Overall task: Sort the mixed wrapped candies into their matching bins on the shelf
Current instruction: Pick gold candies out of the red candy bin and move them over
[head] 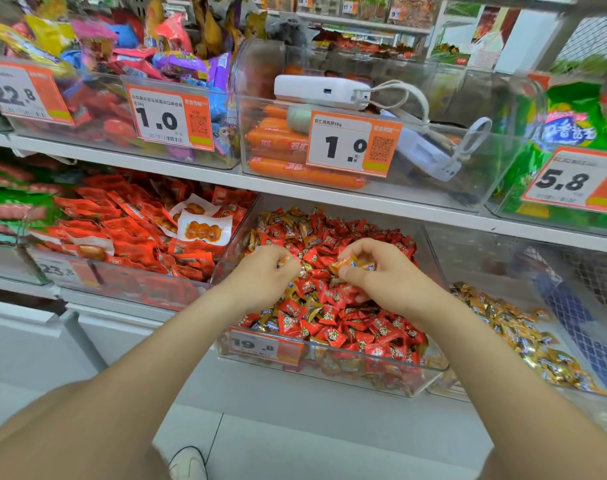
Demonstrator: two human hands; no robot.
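Two hands work inside the middle clear bin [433,369], where red wrappers heavily outnumber gold ones. Furthest left, the left hand [262,273] hovers knuckles-up over the heap with its fingers curled in, and a small gold piece [283,262] shows at their tips, apparently pinched there. Next across, the right hand [387,277] pinches a gold candy [346,263] between thumb and forefinger. That candy's long axis lies roughly across the frame, and its twisted end points back toward the left hand. Further right, past the shared clear wall, the neighbouring bin [485,261] holds the gold pile [510,329], and that is where I judge both pieces belong. So the target lies to the right of both grips and slightly nearer the person. The right hand is plainly closer and need only cross the wall, whereas the left would have to reach past the right.
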